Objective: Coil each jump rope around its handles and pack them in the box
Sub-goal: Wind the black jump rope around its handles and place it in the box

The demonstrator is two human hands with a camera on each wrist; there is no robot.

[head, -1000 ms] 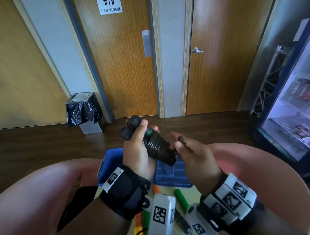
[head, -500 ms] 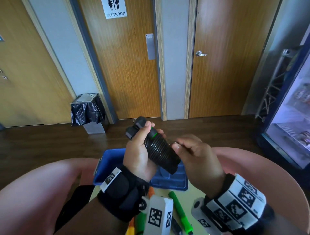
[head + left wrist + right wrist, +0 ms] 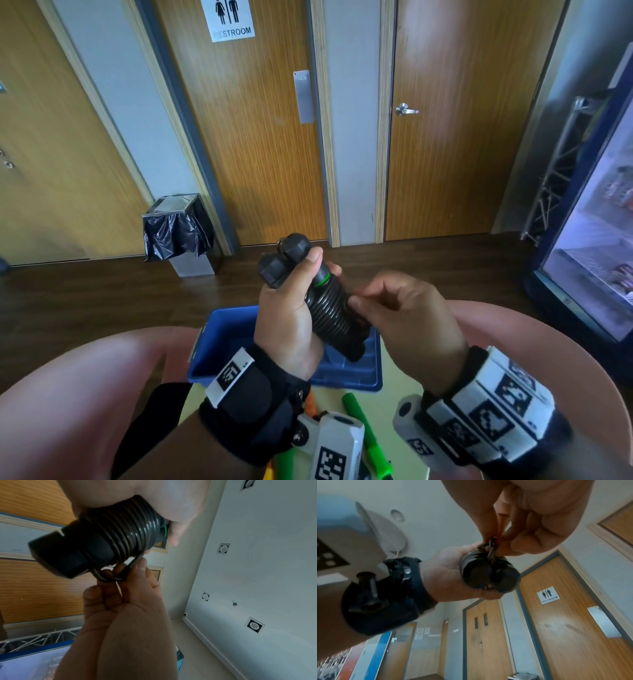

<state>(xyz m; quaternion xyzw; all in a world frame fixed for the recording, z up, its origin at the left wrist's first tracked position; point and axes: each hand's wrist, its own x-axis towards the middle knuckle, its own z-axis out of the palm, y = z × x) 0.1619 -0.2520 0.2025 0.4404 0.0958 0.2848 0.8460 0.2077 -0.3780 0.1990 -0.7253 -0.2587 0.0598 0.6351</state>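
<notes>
My left hand grips two black jump rope handles held side by side, with dark rope coiled tightly round them. A green ring shows near the handle tops. My right hand pinches the last loop of rope against the lower coils. The wrist views show the coiled rope and both handle ends, with the loop of rope between my right fingertips. An open blue box sits on the table just below and behind my hands.
Green jump rope handles and an orange one lie on the yellow table near my wrists. Pink chair backs curve at both sides. Beyond are a wooden floor, a bin, restroom doors and a fridge at the right.
My right hand has moved in from beside the bundle and now pinches the rope's loop against the lower coils. The left hand keeps its grip on the handles.
</notes>
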